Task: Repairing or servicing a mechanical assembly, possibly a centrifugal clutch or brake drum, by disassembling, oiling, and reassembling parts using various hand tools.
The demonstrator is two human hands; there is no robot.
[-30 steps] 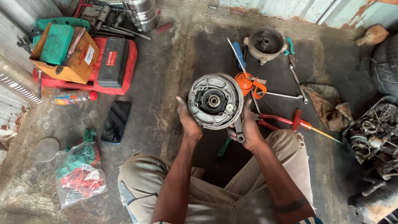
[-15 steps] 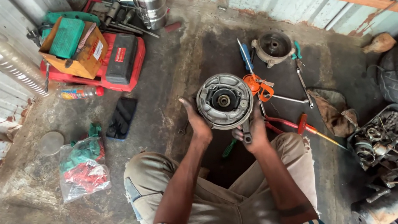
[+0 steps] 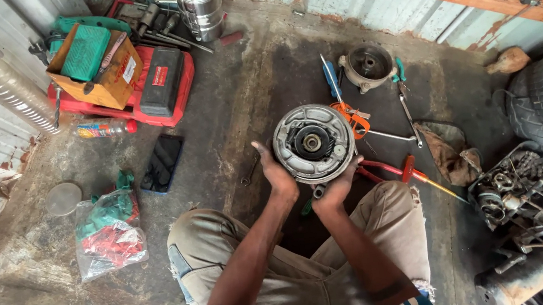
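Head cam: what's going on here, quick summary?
A person sits on the stained workshop floor holding a round brake plate assembly face up in both bare hands. The left hand grips its left edge; the right hand supports it from below. Beyond it lie a metal drum hub, a blue-handled screwdriver, orange pliers and a red-handled tool. A red toolbox sits farther left.

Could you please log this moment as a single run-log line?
left hand: holds brake plate at left edge | right hand: supports it from below | plate: raised over floor | nearby: brake drum, screwdrivers
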